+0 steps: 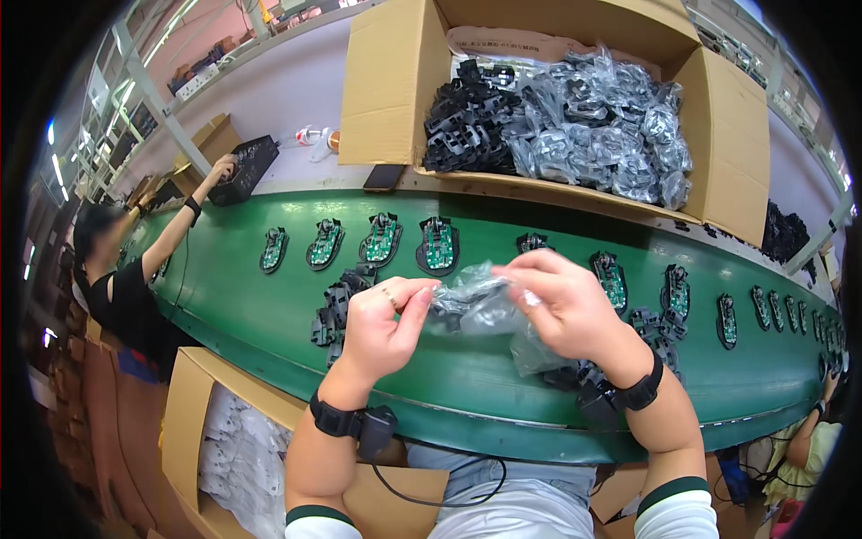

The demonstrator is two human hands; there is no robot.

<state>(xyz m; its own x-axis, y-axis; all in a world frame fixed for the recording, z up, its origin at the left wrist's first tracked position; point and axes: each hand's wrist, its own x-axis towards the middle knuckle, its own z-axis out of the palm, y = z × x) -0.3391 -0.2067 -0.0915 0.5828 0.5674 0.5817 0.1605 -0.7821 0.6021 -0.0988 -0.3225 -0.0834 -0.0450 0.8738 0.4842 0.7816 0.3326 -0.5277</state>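
Above the green belt I stretch a clear plastic bag (485,304) between both hands, with something dark showing inside it. My left hand (384,325), a ring on one finger, pinches the bag's left end. My right hand (567,304) has its fingers closed on the upper right part, and some of the film hangs below it. Black plastic parts (330,314) lie on the belt beside my left hand, and more black parts (593,386) lie under my right wrist. Beyond the bag stands a mouse-shaped black base with a green circuit board (438,247).
A large open cardboard box (382,90) at the back holds black parts and bagged parts. More circuit-board bases (725,321) line the green belt (386,395). At lower left is a carton (184,413) of white bagged items. Other people work at far left and far right.
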